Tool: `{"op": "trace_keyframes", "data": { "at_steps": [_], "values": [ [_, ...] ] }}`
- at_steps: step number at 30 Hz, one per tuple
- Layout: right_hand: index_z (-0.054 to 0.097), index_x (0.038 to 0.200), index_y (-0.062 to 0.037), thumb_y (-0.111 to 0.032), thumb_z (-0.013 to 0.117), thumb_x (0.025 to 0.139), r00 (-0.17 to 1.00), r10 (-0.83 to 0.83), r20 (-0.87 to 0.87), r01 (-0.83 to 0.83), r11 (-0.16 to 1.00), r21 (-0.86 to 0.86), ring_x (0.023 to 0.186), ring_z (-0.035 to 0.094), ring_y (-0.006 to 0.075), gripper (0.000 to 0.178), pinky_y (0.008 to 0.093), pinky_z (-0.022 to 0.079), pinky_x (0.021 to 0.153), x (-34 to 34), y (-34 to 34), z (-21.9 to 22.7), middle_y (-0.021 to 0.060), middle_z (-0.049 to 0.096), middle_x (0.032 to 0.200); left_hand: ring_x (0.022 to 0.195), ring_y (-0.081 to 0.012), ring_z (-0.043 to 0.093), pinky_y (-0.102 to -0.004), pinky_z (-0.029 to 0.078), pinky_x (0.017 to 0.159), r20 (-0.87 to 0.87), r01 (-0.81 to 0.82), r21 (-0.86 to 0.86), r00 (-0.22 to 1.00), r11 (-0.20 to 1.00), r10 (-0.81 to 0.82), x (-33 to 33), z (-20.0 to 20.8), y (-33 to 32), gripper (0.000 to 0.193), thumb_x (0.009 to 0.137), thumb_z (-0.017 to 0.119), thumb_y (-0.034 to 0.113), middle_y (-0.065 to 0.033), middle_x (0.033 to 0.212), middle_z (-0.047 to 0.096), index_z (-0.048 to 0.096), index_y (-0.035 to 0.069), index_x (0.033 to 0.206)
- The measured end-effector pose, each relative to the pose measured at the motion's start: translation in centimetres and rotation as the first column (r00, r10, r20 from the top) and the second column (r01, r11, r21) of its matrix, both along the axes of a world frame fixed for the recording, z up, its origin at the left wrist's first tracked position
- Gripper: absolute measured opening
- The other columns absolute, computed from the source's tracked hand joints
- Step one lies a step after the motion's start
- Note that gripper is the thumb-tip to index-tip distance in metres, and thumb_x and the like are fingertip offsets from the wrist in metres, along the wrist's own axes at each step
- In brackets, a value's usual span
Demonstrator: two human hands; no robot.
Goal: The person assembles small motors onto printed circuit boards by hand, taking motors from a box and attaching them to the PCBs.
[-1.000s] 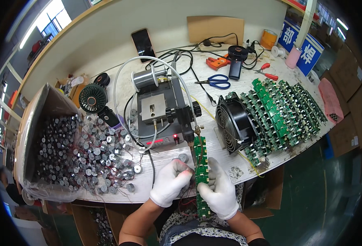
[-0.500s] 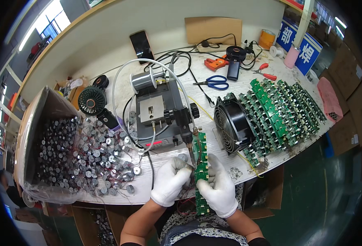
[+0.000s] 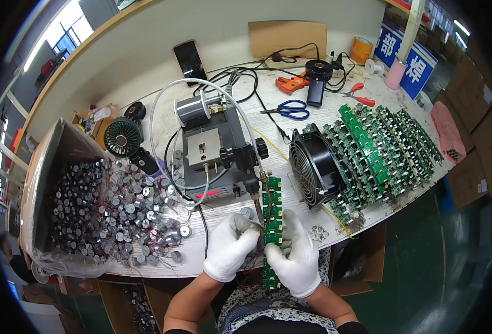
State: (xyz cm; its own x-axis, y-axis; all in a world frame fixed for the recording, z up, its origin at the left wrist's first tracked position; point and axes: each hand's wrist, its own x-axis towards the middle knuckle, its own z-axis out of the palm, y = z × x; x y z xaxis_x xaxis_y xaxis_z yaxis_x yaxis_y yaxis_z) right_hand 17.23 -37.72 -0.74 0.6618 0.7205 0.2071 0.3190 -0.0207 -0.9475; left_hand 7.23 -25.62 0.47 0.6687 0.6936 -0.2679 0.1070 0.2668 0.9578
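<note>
A long green circuit board strip [image 3: 273,222] points away from me under the tip of a soldering iron [image 3: 254,192] fixed in a stand. My right hand [image 3: 296,259], in a white glove, grips the strip from its right side, thumb across its face. At the strip's left edge, close to the iron tip, my left hand [image 3: 230,245], also gloved, has thumb and fingers pinched together. What it pinches is hidden; thin red wires [image 3: 250,278] hang below it. A small round motor [image 3: 246,213] lies just beyond the left fingers.
A soldering station with a solder reel [image 3: 192,110] stands ahead. Many small motors [image 3: 137,214] spill from a plastic-lined box [image 3: 37,183] at left. A black fan [image 3: 315,167] and rows of circuit boards [image 3: 377,156] occupy the right. Blue-handled scissors [image 3: 294,109] and a phone [image 3: 190,60] lie farther back.
The whole view has shifted slightly. My right thumb has slid a little toward me along the strip. My left hand stays pinched by the iron tip.
</note>
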Motion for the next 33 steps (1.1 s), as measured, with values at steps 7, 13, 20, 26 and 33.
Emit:
{"op": "trace_keyframes", "data": {
  "at_steps": [7,13,20,26,33],
  "values": [
    [0.039,0.141,0.0053,-0.001,0.067,0.078,0.982,0.036,-0.184,-0.037,0.999,-0.003,0.067,0.062,0.0118,0.069,0.0249,0.052,0.058,0.1,0.1,0.2,0.0131,0.064,0.095,0.068,-0.0064,0.052,-0.0224,0.045,0.062,0.025,-0.053,-0.007,0.998,0.999,0.053,0.2,-0.1,-0.4,0.014,0.086,0.064,0.01,-0.0009,0.079,0.06,0.058,-0.001,0.092],
    [0.038,0.141,0.0058,0.001,0.065,0.079,0.975,0.037,-0.219,-0.04,0.999,-0.009,0.068,0.062,0.0103,0.068,0.0238,0.051,0.058,0.1,0.2,0.8,0.0123,0.065,0.096,0.068,-0.0065,0.054,-0.0221,0.045,0.062,0.025,-0.02,-0.02,0.999,1.0,0.021,0.1,0.1,-0.1,0.014,0.086,0.063,0.008,-0.0019,0.08,0.061,0.058,-0.002,0.094],
    [0.037,0.142,0.0051,0.003,0.064,0.08,0.948,0.054,-0.315,-0.041,0.998,0.048,0.067,0.06,0.0069,0.068,0.0211,0.05,0.057,-0.1,0.2,-0.2,0.0095,0.066,0.095,0.068,-0.0067,0.054,-0.0224,0.046,0.062,-0.004,-0.023,0.0,1.0,1.0,0.023,0.0,-0.3,-0.1,0.013,0.086,0.062,0.007,-0.0022,0.079,0.061,0.057,-0.002,0.093],
    [0.037,0.143,0.004,0.004,0.063,0.08,0.932,0.055,-0.358,-0.043,0.998,0.042,0.067,0.06,0.0054,0.068,0.0201,0.05,0.057,-0.2,-0.1,-0.5,0.0091,0.066,0.095,0.062,-0.008,0.052,-0.023,0.043,0.056,-0.039,0.012,0.104,0.999,0.994,-0.008,0.1,-0.6,-0.1,0.012,0.087,0.061,0.007,-0.0032,0.079,0.058,0.054,0.0,0.093],
    [0.035,0.144,0.0041,0.004,0.062,0.08,0.942,0.078,-0.326,-0.071,0.997,0.033,0.067,0.06,0.0053,0.069,0.0195,0.05,0.058,-0.2,-0.3,-0.2,0.0092,0.067,0.094,0.064,-0.0077,0.051,-0.0226,0.043,0.057,-0.101,0.057,0.177,0.994,0.983,-0.04,-0.1,-0.7,0.3,0.012,0.083,0.06,0.006,-0.002,0.078,0.058,0.055,0.0,0.091]
  ]
}}
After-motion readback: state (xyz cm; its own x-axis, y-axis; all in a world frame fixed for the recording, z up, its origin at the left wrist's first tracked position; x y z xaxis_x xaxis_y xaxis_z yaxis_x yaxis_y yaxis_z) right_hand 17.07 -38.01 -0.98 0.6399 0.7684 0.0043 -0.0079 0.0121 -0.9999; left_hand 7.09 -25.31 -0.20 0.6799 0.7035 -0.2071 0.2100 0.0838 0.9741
